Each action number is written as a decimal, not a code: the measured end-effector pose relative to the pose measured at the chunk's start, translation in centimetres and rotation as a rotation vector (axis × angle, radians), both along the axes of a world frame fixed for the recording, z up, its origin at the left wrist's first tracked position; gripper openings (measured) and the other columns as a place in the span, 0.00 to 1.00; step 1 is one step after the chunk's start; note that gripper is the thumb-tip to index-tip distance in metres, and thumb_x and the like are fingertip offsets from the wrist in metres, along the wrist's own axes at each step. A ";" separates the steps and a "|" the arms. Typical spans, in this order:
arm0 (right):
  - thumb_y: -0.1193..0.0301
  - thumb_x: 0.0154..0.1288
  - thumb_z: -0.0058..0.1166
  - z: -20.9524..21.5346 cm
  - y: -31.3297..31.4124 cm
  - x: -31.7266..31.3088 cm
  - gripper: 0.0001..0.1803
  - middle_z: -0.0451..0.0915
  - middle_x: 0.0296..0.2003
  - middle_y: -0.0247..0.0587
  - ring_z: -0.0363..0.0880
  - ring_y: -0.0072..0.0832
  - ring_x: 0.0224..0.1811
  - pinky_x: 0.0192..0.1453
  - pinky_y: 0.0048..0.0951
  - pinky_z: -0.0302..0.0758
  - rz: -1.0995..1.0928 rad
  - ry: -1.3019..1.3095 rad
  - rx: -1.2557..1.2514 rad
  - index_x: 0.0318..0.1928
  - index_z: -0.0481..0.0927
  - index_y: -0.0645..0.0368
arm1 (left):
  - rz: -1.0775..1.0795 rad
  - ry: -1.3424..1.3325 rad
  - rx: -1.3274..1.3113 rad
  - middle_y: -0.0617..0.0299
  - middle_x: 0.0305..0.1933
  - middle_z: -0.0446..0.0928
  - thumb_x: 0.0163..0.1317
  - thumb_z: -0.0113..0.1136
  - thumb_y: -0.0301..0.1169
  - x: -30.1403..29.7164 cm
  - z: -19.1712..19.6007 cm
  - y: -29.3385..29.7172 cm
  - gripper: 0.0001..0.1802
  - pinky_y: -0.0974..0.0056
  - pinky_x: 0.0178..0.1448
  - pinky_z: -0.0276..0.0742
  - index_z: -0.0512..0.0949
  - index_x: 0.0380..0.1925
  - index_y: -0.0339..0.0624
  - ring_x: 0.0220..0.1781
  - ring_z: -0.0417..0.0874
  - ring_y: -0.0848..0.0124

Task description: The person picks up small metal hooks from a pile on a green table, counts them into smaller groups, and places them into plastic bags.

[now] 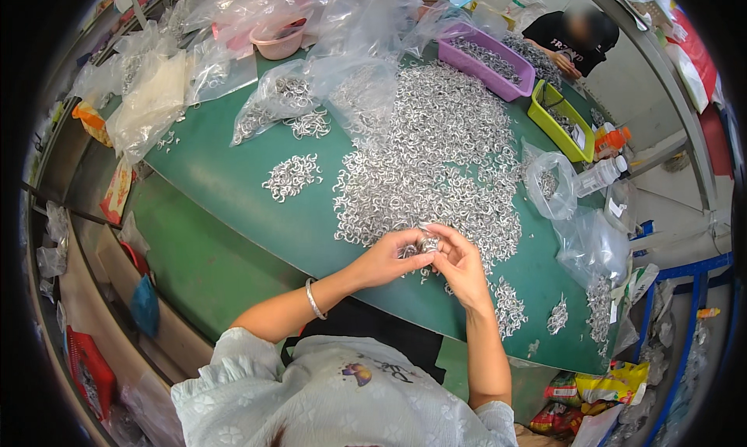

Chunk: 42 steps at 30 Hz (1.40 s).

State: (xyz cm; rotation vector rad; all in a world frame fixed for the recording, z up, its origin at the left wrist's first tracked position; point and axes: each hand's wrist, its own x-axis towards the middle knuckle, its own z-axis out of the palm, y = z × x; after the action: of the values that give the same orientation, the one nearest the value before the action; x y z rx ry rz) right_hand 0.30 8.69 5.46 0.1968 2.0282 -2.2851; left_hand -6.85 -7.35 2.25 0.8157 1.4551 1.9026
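Note:
My left hand point(387, 259) and my right hand point(461, 265) meet at the near edge of a big heap of small silvery C-shaped metal pieces point(436, 159). Between their fingertips is a cluster of the same metal pieces point(426, 245). Both hands are closed around it, and the fingers partly hide how the pieces lie. More curved pieces lie just under my hands on the green tabletop point(233, 190). A smaller pile point(292, 176) sits left of the heap, and another pile point(510, 310) lies to the right of my right forearm.
Clear plastic bags of metal pieces point(272, 105) lie at the back left. A purple basket point(486, 62) and a yellow-green basket point(560, 120) stand at the back right, near a plastic bottle point(601, 176). Another person point(572, 42) is at the far right corner. Blue shelving point(685, 322) stands right.

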 end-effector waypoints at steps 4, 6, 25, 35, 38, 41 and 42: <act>0.89 0.60 0.49 0.4 -0.9 0.7 0.25 0.71 0.41 0.31 0.67 0.09 0.32 0.36 0.12 0.66 -0.140 0.051 -0.077 0.59 0.71 0.66 | -0.095 -0.265 -0.055 0.69 0.29 0.71 0.70 0.54 0.38 0.5 0.0 0.0 0.11 0.77 0.25 0.61 0.74 0.41 0.41 0.25 0.66 0.84; 0.89 0.59 0.48 0.1 -0.8 0.9 0.26 0.70 0.41 0.30 0.67 0.09 0.32 0.35 0.11 0.66 -0.149 0.088 -0.062 0.59 0.71 0.66 | -0.094 -0.431 -0.027 0.68 0.30 0.71 0.72 0.50 0.39 0.7 -0.1 0.1 0.12 0.77 0.24 0.60 0.74 0.41 0.40 0.24 0.65 0.83; 0.85 0.49 0.52 1.9 -2.4 0.3 0.24 0.75 0.39 0.44 0.74 0.36 0.34 0.37 0.34 0.73 -0.215 0.358 0.915 0.51 0.75 0.63 | 0.019 -1.101 0.446 0.63 0.39 0.78 0.71 0.42 0.38 1.8 -2.8 4.8 0.14 0.61 0.50 0.77 0.75 0.39 0.44 0.42 0.79 0.72; 0.83 0.53 0.54 2.2 -4.6 0.1 0.27 0.69 0.55 0.51 0.66 0.46 0.59 0.62 0.38 0.64 -0.317 0.451 0.834 0.57 0.70 0.64 | 0.303 -1.321 0.524 0.61 0.32 0.75 0.66 0.53 0.37 -0.7 -0.6 2.8 0.08 0.72 0.29 0.72 0.73 0.36 0.44 0.31 0.76 0.74; 0.84 0.55 0.53 1.5 -4.7 0.8 0.22 0.74 0.51 0.49 0.72 0.41 0.53 0.56 0.34 0.69 -0.301 0.452 0.650 0.53 0.74 0.64 | 0.475 -1.181 0.631 0.60 0.33 0.76 0.66 0.53 0.34 -4.0 0.8 -0.1 0.07 0.73 0.28 0.75 0.73 0.37 0.43 0.31 0.79 0.73; 0.84 0.57 0.54 -0.4 -4.6 1.6 0.15 0.79 0.43 0.45 0.78 0.31 0.43 0.47 0.28 0.73 -0.275 0.374 0.459 0.46 0.79 0.64 | 0.675 -1.021 0.579 0.54 0.38 0.78 0.68 0.51 0.34 -7.5 1.1 -3.4 0.09 0.68 0.37 0.84 0.73 0.41 0.41 0.37 0.82 0.66; 0.84 0.57 0.53 -0.9 -4.7 1.9 0.15 0.79 0.42 0.45 0.78 0.31 0.42 0.46 0.27 0.73 -0.265 0.364 0.438 0.46 0.79 0.65 | 0.712 -0.998 0.582 0.52 0.40 0.78 0.68 0.51 0.34 -8.7 0.4 -4.4 0.10 0.65 0.40 0.86 0.73 0.43 0.40 0.40 0.83 0.63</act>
State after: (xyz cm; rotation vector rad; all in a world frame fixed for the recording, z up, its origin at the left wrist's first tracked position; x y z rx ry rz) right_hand 2.17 4.03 4.59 0.0806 2.8351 -2.0970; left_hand -15.59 -11.70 2.70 -0.5438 0.5577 2.6927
